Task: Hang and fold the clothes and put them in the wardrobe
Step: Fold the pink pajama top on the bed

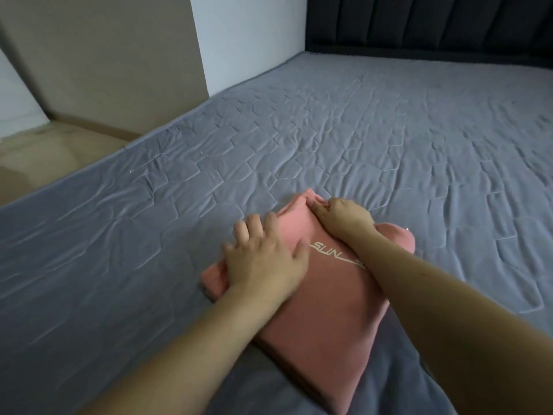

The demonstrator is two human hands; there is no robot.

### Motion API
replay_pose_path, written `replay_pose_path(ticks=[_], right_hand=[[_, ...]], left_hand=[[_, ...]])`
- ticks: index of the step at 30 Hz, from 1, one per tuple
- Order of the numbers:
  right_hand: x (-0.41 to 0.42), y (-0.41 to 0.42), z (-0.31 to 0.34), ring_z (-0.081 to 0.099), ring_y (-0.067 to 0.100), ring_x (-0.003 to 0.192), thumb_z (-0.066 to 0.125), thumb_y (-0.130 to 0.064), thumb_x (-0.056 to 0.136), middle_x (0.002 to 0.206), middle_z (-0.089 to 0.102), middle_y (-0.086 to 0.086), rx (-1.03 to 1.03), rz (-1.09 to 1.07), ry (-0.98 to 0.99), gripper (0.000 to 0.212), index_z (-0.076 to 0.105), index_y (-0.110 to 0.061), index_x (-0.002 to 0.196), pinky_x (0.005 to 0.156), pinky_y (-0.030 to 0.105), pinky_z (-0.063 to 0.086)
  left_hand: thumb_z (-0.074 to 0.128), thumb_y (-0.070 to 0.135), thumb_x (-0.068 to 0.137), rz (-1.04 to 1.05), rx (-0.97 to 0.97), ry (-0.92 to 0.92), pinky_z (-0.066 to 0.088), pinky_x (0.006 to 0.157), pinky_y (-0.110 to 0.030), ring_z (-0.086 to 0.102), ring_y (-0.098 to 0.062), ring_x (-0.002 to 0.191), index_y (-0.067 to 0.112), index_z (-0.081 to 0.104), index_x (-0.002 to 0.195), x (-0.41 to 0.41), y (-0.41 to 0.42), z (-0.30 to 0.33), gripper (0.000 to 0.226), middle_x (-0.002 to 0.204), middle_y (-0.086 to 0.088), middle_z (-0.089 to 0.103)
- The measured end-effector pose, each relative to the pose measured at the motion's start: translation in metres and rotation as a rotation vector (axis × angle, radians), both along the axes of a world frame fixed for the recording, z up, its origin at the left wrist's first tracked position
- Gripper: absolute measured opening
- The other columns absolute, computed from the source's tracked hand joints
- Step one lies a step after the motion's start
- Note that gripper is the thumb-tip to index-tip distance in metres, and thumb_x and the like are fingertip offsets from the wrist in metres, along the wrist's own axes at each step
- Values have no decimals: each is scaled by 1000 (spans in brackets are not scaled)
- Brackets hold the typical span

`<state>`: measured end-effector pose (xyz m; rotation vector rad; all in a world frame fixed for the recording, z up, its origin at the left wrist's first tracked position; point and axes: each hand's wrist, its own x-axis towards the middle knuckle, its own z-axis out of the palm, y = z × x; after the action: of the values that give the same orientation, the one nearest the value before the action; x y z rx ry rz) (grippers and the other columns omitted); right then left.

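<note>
**A:** Pink shirt (326, 298) down on the grey quilted bed cover (359, 130), near the person's edge of the bed, already folded into a narrow panel with pale lettering showing across its middle.

**B:** And both hands on it! The left hand (263, 259) lies flat with fingers spread, pressing the shirt's left edge where the layers stack up.

**A:** Right hand (341, 214) is busier. Its fingers are curled at the far corner, and it looks to be pinching a bit of the pink cloth there, though blur makes the exact hold hard to read.

**B:** So what stage is this?

**A:** Folding, I'd say, well along. The sides look tucked in; the length is not yet doubled over.

**B:** Next move, then?

**A:** My guess: bring that far end toward the near end while the flat hand keeps the stack from sliding. It needs an even lift, or the tucked layers spill out.

**B:** No wardrobe in view, just a dark headboard (434, 22) and a beige panel (104, 55) beside the bed.
</note>
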<state>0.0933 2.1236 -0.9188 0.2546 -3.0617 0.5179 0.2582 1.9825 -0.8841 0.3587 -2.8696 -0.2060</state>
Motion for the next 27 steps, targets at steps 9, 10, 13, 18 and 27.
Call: replay_pose_path(ticks=[9, 10, 13, 18, 27], right_hand=[[-21, 8, -13, 59, 21, 90, 42, -65, 89, 87, 60, -9, -327, 75, 33, 38, 48, -27, 85, 70, 32, 37], [-23, 7, -14, 59, 20, 97, 45, -63, 88, 98, 61, -5, -353, 73, 8, 32, 50, -33, 98, 76, 32, 39], [-26, -3, -7, 55, 19, 117, 57, -59, 85, 123, 61, 2, -460, 103, -86, 59, 45, -30, 135, 99, 36, 42], [-25, -13, 7, 60, 15, 95, 67, -49, 84, 99, 63, -1, -479, 210, -264, 49, 65, -9, 111, 83, 30, 47], [26, -14, 146, 54, -7, 50, 57, -13, 96, 71, 59, -4, -1014, 30, -453, 14, 60, -16, 83, 50, 9, 42]], left_hand=[[23, 53, 101, -21, 230, -119, 46, 89, -43, 59, -38, 107, 10, 66, 101, -55, -35, -45, 60, 113, -15, 67], [24, 52, 101, -17, 225, -112, 45, 89, -43, 59, -37, 108, 10, 66, 101, -57, -36, -48, 59, 113, -14, 67], [26, 51, 101, -24, 221, -138, 44, 91, -42, 58, -38, 111, 10, 66, 104, -67, -36, -49, 57, 115, -14, 66], [26, 59, 97, -13, 265, -127, 44, 81, -39, 60, -35, 104, 16, 65, 90, -70, -40, -51, 58, 107, -8, 69], [33, 48, 103, 47, 692, -370, 45, 99, -38, 59, -34, 116, 6, 68, 109, -21, -63, 67, 55, 120, -22, 65]])
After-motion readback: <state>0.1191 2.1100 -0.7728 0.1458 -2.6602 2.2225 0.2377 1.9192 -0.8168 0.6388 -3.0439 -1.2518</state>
